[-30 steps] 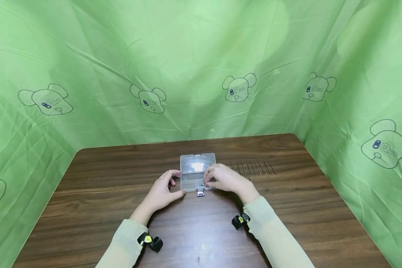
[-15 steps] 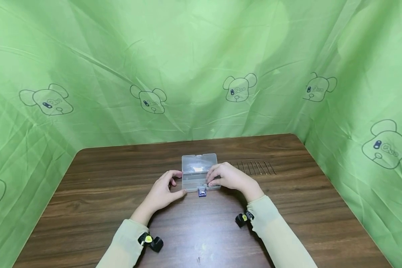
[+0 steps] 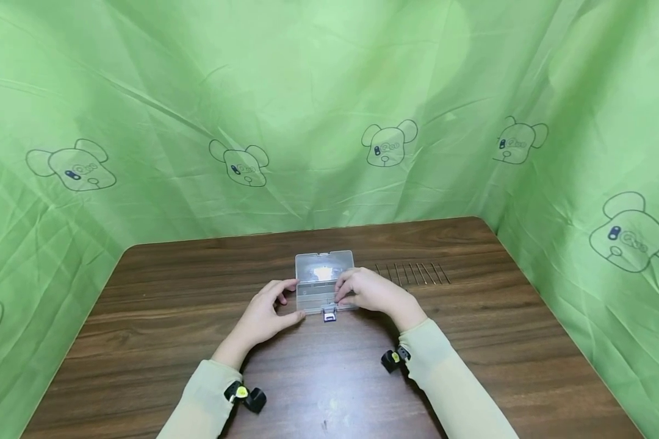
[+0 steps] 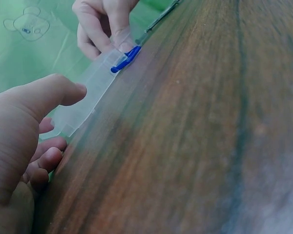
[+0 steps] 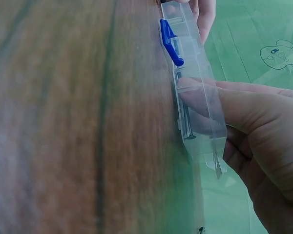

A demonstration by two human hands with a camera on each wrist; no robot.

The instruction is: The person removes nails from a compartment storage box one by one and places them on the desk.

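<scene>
Head view: a clear plastic box (image 3: 324,282) lies mid-table (image 3: 472,341), lid open and lying away from the person, long axis left to right, blue latch (image 3: 329,314) facing the person. The left hand (image 3: 263,316) grips its left end; the right hand (image 3: 370,291) grips its right front.

Left wrist view: the thumb (image 4: 49,95) curls against the box (image 4: 90,92).

Right wrist view: the thumb (image 5: 205,100) presses the box's front wall (image 5: 198,109); nails (image 5: 185,122) lie inside.
</scene>
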